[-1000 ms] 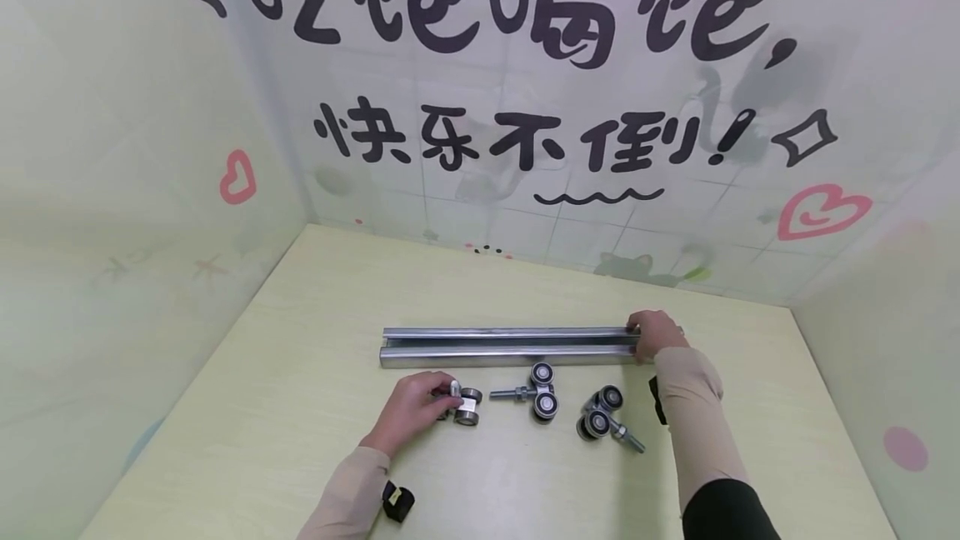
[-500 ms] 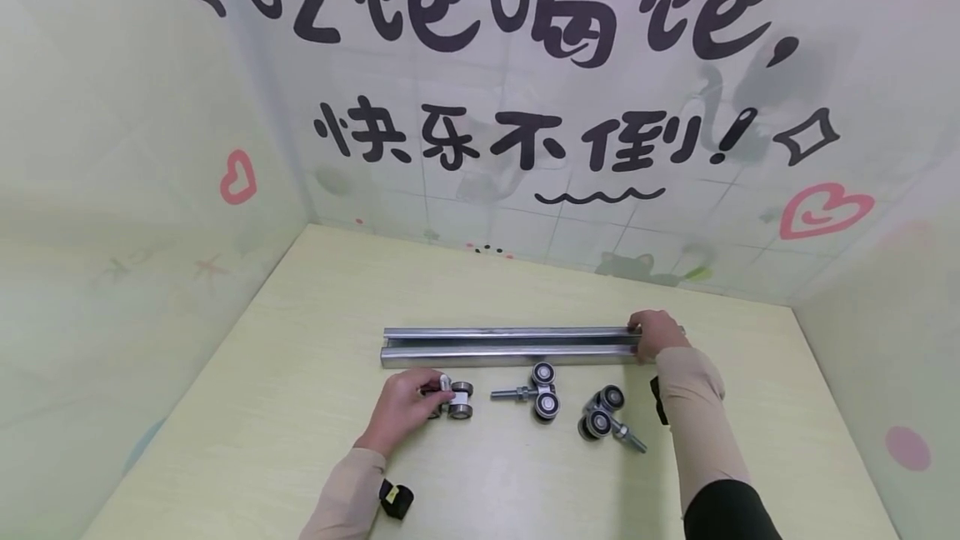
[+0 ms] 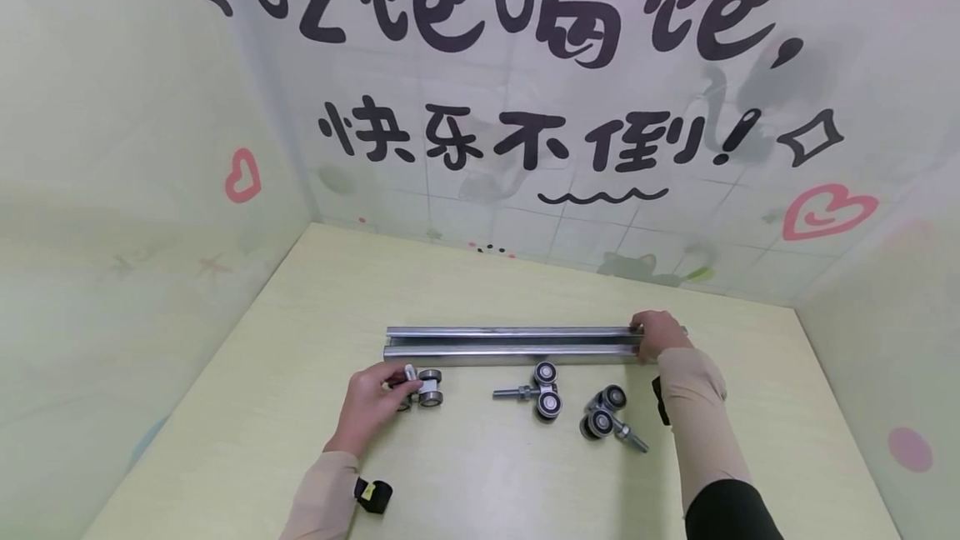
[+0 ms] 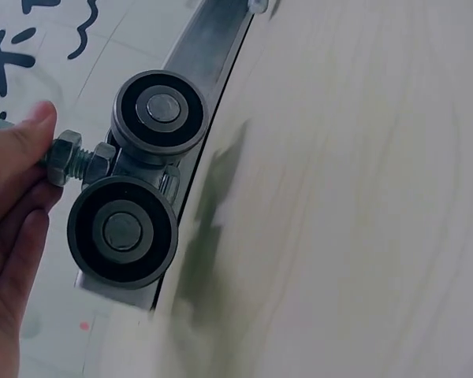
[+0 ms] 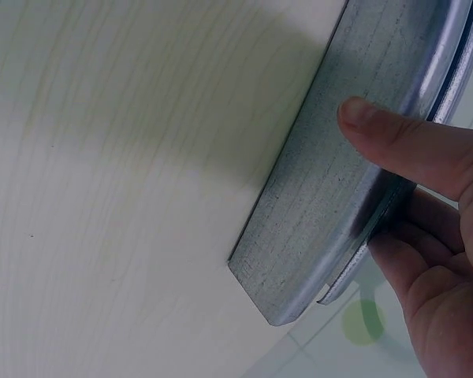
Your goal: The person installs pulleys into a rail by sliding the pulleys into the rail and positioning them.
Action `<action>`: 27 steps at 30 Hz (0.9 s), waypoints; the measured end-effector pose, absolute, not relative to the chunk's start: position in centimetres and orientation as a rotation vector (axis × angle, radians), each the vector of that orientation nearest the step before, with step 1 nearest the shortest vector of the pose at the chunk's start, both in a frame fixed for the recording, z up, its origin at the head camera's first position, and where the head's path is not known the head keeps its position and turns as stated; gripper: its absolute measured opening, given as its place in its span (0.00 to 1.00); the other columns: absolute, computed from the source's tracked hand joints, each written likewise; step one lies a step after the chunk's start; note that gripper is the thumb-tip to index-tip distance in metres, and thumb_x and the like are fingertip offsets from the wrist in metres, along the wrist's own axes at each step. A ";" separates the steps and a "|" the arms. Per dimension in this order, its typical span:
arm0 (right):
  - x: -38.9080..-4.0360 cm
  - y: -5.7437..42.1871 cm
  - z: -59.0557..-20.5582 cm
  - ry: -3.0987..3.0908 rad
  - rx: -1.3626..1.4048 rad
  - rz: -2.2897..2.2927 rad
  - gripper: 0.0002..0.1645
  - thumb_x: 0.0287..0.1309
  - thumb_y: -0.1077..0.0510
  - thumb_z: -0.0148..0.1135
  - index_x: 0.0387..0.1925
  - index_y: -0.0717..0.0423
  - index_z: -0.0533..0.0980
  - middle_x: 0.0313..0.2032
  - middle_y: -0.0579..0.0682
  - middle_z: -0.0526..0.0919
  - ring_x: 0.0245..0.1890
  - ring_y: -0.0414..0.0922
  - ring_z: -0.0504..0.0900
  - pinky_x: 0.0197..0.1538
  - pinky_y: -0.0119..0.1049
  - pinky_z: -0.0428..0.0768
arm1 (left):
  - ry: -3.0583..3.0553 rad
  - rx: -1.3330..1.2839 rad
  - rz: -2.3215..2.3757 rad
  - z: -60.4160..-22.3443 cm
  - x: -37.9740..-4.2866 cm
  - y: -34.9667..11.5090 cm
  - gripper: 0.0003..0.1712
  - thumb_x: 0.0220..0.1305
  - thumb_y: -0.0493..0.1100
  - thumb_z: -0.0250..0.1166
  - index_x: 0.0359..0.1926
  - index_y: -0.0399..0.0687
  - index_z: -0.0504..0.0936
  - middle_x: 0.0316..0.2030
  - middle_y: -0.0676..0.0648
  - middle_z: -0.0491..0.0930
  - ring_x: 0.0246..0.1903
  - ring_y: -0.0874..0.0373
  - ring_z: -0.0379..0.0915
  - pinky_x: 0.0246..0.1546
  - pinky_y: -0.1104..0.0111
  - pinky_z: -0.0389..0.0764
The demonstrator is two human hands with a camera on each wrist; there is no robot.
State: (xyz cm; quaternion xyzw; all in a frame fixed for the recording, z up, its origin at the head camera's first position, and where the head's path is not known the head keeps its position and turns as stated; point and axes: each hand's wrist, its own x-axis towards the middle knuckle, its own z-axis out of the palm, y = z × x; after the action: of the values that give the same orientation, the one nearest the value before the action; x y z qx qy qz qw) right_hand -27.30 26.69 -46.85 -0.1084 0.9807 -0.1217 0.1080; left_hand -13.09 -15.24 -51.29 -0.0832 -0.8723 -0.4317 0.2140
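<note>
lh (image 3: 367,405) pinches trolley bolt (image 4: 80,164), rh (image 3: 660,335) grips rail end (image 5: 288,244)

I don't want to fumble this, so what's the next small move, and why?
Probably shift the roller trolley slightly left, past the rail's left end: the left grip pinches the trolley's bolt, the wheels are near that end, and the right grip holds the rail near its right end.

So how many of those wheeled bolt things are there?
3: a held trolley in the left hand, a middle trolley and a rightmost trolley on the table.
</note>
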 end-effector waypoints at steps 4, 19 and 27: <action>-27.2 26.6 -46.8 2.884 -0.318 -0.355 0.28 0.27 0.72 0.71 0.40 0.65 0.77 0.37 0.64 0.80 0.39 0.60 0.76 0.43 0.52 0.77 | -2.395 -0.209 -1.145 -51.3 -12.7 -16.6 0.11 0.38 0.33 0.74 0.27 0.40 0.82 0.22 0.51 0.81 0.23 0.65 0.75 0.24 0.73 0.79; -27.3 26.9 -47.2 2.898 -0.323 -0.338 0.32 0.21 0.72 0.71 0.40 0.64 0.77 0.37 0.64 0.80 0.37 0.59 0.76 0.40 0.52 0.77 | -2.355 -0.060 -1.023 -50.9 -11.5 -20.4 0.12 0.36 0.30 0.74 0.27 0.38 0.82 0.22 0.47 0.82 0.22 0.66 0.75 0.22 0.74 0.77; -27.2 26.8 -46.9 2.893 -0.347 -0.342 0.32 0.22 0.72 0.71 0.41 0.65 0.77 0.37 0.64 0.80 0.38 0.60 0.76 0.41 0.52 0.77 | -2.389 0.009 -1.032 -50.5 -11.5 -21.8 0.12 0.39 0.31 0.73 0.29 0.38 0.83 0.24 0.45 0.83 0.24 0.68 0.74 0.25 0.85 0.73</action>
State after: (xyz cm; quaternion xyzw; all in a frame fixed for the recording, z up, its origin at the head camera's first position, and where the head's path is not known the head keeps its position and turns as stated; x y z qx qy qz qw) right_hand -27.20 26.78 -46.86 -0.1176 0.9808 -0.1160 0.1039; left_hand -11.46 -21.83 -50.52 0.0033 -0.8849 -0.3822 0.2662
